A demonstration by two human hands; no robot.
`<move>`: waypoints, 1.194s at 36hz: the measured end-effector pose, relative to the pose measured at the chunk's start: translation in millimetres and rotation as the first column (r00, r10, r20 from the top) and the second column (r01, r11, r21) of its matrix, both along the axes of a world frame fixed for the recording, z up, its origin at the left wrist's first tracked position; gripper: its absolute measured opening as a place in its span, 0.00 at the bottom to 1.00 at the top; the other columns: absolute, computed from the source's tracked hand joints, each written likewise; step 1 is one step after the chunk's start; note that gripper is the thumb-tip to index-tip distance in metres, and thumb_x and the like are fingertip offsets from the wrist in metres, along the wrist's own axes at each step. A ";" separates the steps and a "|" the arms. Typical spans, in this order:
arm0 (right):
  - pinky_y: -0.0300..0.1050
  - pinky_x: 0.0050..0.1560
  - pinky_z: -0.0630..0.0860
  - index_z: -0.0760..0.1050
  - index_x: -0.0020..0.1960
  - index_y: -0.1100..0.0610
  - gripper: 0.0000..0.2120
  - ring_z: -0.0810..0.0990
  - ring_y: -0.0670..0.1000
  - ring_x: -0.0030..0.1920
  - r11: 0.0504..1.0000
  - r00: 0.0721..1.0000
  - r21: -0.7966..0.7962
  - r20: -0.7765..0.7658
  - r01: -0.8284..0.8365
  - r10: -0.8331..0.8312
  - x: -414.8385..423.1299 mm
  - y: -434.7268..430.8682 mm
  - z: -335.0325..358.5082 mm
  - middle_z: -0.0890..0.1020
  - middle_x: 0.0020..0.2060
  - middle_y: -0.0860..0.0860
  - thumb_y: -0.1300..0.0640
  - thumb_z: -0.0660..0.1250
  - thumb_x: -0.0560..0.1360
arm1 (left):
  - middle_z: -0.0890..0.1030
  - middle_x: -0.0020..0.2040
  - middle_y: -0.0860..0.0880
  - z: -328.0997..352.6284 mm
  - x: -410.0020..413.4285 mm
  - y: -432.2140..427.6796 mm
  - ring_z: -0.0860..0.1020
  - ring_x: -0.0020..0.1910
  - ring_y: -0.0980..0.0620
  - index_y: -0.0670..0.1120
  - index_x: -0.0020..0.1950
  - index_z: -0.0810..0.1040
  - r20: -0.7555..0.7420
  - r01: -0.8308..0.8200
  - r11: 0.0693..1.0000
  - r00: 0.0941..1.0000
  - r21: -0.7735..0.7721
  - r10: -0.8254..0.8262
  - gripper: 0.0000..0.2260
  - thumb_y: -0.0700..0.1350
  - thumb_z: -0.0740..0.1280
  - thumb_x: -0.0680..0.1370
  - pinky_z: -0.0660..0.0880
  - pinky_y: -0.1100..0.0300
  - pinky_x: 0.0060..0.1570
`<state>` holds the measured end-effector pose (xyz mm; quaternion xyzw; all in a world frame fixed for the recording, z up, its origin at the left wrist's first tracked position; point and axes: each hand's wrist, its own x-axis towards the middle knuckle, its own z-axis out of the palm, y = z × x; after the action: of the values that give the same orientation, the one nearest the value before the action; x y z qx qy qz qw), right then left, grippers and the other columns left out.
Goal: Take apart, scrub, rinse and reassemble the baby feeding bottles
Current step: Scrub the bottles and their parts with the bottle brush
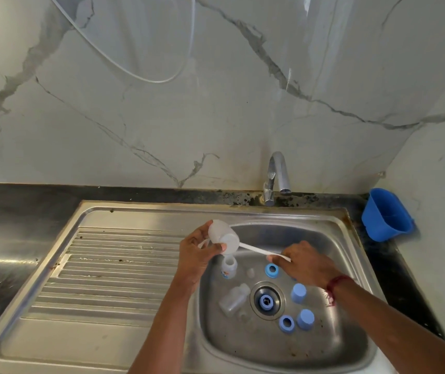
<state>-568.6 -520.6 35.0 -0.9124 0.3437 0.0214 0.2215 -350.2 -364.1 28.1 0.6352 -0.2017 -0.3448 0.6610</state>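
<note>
One bottle (222, 235) is being gripped by the left hand (198, 256) above the sink (321, 238). The right hand (307, 265) is pinching a brush (253, 249).

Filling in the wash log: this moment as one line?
step: scrub | left hand: holds clear bottle | right hand: grips white brush handle | sink basin: two bottles, blue rings, blue caps

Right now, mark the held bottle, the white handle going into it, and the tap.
held bottle (222, 236): head view, on its clear side wall.
white handle (256, 249): head view, mid-length, outside the bottle.
tap (284, 172): head view, on the spout.
</note>
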 end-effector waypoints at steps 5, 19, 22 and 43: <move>0.42 0.33 0.72 0.72 0.30 0.55 0.32 0.76 0.47 0.30 0.995 0.999 -0.100 -0.027 -0.029 0.026 -4.8 -4.8 4.7 0.76 0.27 0.50 0.30 0.54 0.77 | 0.84 0.55 0.51 1.9 5.2 -0.1 0.81 0.52 0.57 0.47 0.62 0.80 -0.017 -0.071 0.997 0.997 -0.011 0.071 0.27 0.30 0.77 0.67 0.78 0.67 0.46; 0.47 0.38 0.72 0.66 0.28 0.53 0.30 0.77 0.49 0.34 0.978 0.988 -0.160 -0.100 -0.130 0.115 -3.0 -11.6 19.6 0.72 0.25 0.48 0.30 0.56 0.76 | 0.85 0.53 0.53 1.6 9.2 6.1 0.82 0.53 0.58 0.46 0.62 0.79 -0.009 0.156 0.986 0.988 -0.054 -0.156 0.35 0.47 0.79 0.54 0.78 0.65 0.46; 0.45 0.35 0.70 0.67 0.28 0.53 0.31 0.75 0.48 0.32 0.975 0.989 -0.177 -0.086 -0.134 0.121 -3.3 -10.7 16.4 0.72 0.24 0.48 0.29 0.54 0.76 | 0.86 0.52 0.52 2.3 9.7 6.9 0.83 0.52 0.56 0.45 0.61 0.79 -0.013 0.121 0.991 0.992 -0.063 -0.122 0.35 0.47 0.78 0.55 0.78 0.65 0.46; 0.40 0.30 0.70 0.76 0.32 0.55 0.36 0.71 0.46 0.25 0.996 0.990 -0.022 0.113 -0.081 0.083 -2.2 -0.3 -10.9 0.75 0.24 0.50 0.26 0.50 0.73 | 0.82 0.58 0.44 0.4 -3.3 -0.2 0.80 0.58 0.46 0.46 0.65 0.76 -0.132 0.004 0.986 0.991 -0.166 -0.026 0.38 0.45 0.80 0.55 0.79 0.57 0.50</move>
<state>-570.8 -520.9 24.1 -0.9273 0.2928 -0.0245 0.2318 -353.5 -364.3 28.5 0.5519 -0.1896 -0.3738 0.7209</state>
